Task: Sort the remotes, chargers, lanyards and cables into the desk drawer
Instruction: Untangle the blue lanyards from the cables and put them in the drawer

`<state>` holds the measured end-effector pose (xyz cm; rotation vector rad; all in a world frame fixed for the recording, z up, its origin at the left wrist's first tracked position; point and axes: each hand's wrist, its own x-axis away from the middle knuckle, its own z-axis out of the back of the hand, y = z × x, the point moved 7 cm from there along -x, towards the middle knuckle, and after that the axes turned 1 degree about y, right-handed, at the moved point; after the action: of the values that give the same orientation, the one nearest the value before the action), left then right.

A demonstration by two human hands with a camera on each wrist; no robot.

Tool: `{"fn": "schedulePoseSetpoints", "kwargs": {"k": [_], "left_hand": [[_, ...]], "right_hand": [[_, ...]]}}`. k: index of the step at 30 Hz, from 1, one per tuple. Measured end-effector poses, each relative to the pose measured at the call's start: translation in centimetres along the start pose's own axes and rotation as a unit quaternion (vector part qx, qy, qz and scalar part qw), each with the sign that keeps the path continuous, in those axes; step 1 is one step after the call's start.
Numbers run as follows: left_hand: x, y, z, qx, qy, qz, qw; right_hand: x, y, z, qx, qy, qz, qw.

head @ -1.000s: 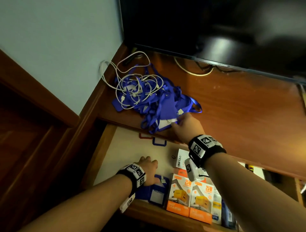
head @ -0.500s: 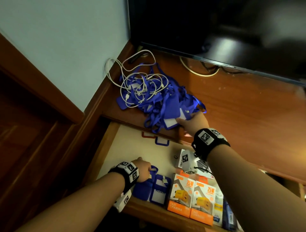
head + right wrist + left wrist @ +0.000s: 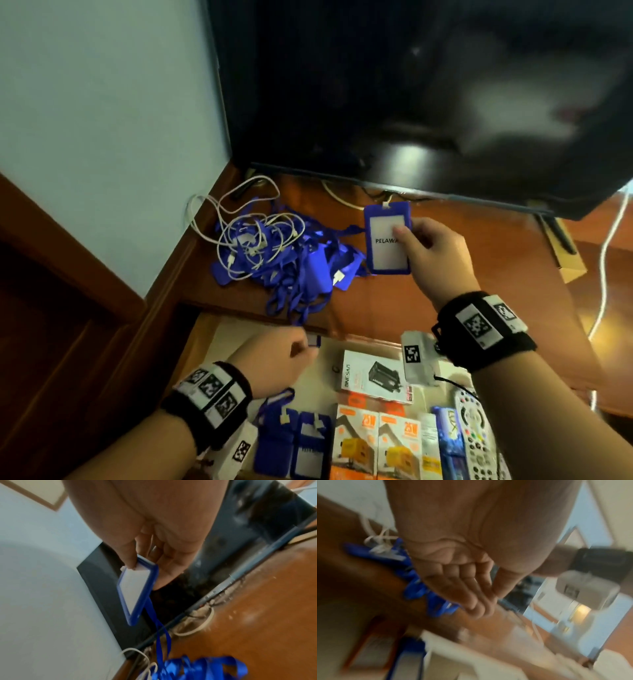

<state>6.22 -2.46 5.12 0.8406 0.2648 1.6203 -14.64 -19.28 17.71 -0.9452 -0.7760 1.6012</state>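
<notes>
The right hand (image 3: 430, 251) has its grip clamped on a blue badge holder (image 3: 387, 238), thumb on the card face, raised so its strap (image 3: 161, 635) trails down clear of the lanyard tangle (image 3: 301, 270) below-left on the desk (image 3: 445, 291). The left hand (image 3: 274, 363), grip apart and holding nothing, hovers over the open drawer (image 3: 222, 342), probably ready to receive it.

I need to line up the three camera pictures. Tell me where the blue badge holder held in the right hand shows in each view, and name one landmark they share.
Head: blue badge holder, right of centre, pinched by the right hand above the desk.
Left wrist: not in view.
Right wrist: badge holder at centre, hanging from the fingers, strap trailing down.
Shared landmark: the blue lanyard pile on the desk.
</notes>
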Motion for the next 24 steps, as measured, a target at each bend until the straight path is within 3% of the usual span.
{"fn": "schedulePoseSetpoints", "kwargs": {"k": [3, 6, 8, 12, 15, 17, 20, 24], "left_hand": [[-0.5, 6.2, 7.8, 0.123, 0.148, -0.107, 0.975], [-2.6, 11.3, 14.1, 0.144, 0.223, -0.189, 0.945], [-4.3, 14.5, 16.4, 0.137, 0.208, -0.214, 0.945], [-4.6, 20.0, 16.5, 0.253, 0.086, -0.285, 0.921], [-2.7, 20.5, 15.1, 0.261, 0.067, -0.28, 0.921], [-1.1, 20.3, 14.4, 0.211, 0.068, -0.29, 0.931], [1.9, 21.0, 14.2, 0.043, 0.064, -0.339, 0.938], [5.4, 23.5, 17.2, -0.107, 0.109, -0.391, 0.908]], "right_hand": [[0.2, -4.7, 1.8, -0.053, -0.008, 0.051, 0.997], [0.9, -9.2, 3.6, -0.079, -0.029, 0.085, 0.993], [1.3, -11.9, 4.7, -0.081, -0.037, 0.109, 0.99], [1.0, -15.4, 7.8, -0.127, 0.002, 0.158, 0.979], [0.2, -15.2, 10.6, -0.144, 0.035, 0.144, 0.978], [-0.4, -13.9, 12.1, -0.155, 0.041, 0.113, 0.981], [-0.7, -11.7, 13.2, -0.072, 0.062, 0.097, 0.991], [0.8, -10.1, 11.2, 0.076, 0.054, 0.13, 0.987]]}}
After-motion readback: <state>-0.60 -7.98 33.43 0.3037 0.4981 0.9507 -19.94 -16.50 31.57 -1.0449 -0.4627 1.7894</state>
